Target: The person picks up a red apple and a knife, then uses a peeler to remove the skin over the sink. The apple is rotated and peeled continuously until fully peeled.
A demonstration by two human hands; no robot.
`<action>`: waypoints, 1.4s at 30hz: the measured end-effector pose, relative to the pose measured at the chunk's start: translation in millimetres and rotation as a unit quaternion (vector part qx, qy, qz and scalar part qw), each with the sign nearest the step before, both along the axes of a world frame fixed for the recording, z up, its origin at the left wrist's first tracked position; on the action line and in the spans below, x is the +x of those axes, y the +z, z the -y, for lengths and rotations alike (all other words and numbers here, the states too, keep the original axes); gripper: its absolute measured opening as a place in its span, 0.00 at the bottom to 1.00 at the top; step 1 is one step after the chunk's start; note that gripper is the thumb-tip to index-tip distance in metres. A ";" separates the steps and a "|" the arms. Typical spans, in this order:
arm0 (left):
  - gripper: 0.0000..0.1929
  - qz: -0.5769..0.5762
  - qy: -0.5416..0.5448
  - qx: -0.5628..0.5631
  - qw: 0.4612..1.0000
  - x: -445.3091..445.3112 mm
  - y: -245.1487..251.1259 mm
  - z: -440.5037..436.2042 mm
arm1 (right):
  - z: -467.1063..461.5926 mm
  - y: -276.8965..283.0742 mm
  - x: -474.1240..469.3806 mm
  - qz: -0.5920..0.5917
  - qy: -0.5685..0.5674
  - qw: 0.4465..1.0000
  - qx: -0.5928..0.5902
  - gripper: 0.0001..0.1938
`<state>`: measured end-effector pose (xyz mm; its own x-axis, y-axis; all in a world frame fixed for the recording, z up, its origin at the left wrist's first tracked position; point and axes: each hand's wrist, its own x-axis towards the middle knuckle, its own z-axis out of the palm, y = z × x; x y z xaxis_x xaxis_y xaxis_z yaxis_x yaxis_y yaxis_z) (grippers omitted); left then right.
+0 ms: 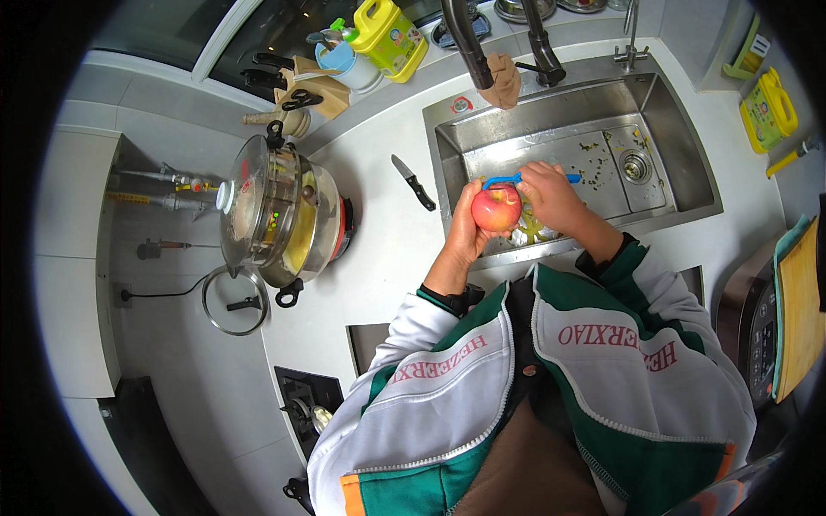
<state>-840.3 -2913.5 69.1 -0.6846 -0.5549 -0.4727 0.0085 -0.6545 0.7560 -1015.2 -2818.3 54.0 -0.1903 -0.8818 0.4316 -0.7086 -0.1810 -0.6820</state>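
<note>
A red apple [495, 209] sits in my left hand [466, 226], held over the near left part of the steel sink [542, 145]. The fingers wrap its left side and underside. My right hand [550, 197] grips a blue peeler [510, 178], whose head lies against the top of the apple. Part of its handle sticks out to the right past my fingers. Below the hands, yellow-green peelings [530, 227] lie in the sink. A paring knife [415, 184] with a black handle rests on the white counter to the left of the sink.
A clear-sided steamer pot [316, 219] stands on the counter at left. Behind it are a knife block [319, 90] and a yellow jug [390, 42]. The dark faucet [468, 45] hangs over the sink's back edge. A rice cooker [752, 322] and a wooden cutting board [800, 316] stand at right.
</note>
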 end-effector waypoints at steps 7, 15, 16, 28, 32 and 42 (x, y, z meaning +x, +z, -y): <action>0.36 -0.130 -0.071 -0.047 0.988 8.7 -4.2 -2.9 | -1.4 -2.6 -6.7 0.025 0.007 1.000 -0.004 0.05; 0.36 -0.074 -0.065 -0.066 0.993 13.6 -11.2 10.3 | -5.9 2.6 -5.1 0.002 0.015 1.000 -0.003 0.06; 0.36 -0.049 -0.055 -0.056 0.996 13.0 -9.8 9.4 | -5.8 3.7 -4.4 -0.002 0.015 1.000 -0.012 0.06; 0.38 -0.035 -0.053 0.001 0.998 11.2 2.5 1.6 | -5.3 10.4 -0.9 -0.037 0.029 0.998 -0.033 0.06; 0.39 -0.065 -0.113 0.021 0.991 16.0 -5.5 8.2 | -5.6 10.9 0.0 -0.036 0.036 0.998 -0.032 0.06; 0.35 -0.153 -0.042 0.032 0.987 13.6 -9.1 -0.9 | -5.1 5.4 -4.8 -0.015 0.012 0.999 -0.038 0.06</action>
